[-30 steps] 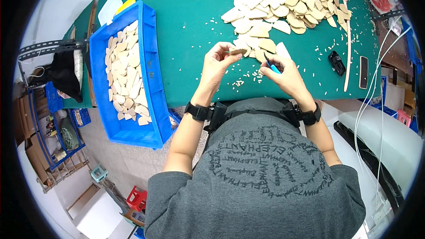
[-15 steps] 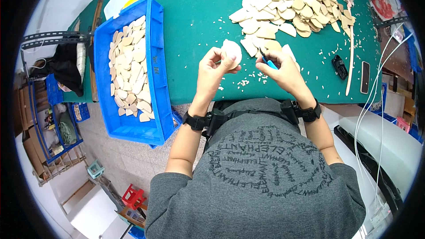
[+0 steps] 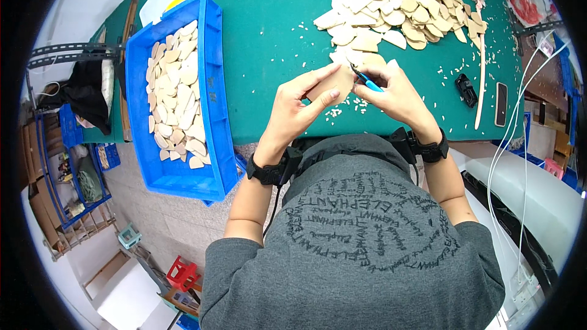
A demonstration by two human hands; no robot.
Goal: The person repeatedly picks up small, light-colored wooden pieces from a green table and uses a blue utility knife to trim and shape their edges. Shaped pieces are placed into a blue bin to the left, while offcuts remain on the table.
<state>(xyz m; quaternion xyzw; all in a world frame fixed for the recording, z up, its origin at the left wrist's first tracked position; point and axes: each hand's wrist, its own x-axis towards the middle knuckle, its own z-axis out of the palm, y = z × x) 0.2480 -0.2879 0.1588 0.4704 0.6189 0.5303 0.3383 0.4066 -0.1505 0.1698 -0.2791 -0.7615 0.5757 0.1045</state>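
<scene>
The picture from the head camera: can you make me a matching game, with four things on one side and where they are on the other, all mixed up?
Things:
1. slim blue-handled hand tool
2. flat beige round-edged piece
3. blue rectangular plastic crate
4. dark phone-like slab

Places:
A. on the right part of the green-covered table
B. held in the left hand
C. held in the right hand
D. at the picture's left, with many loose beige pieces inside

Right pairs: 1-C, 2-B, 3-D, 4-A
</scene>
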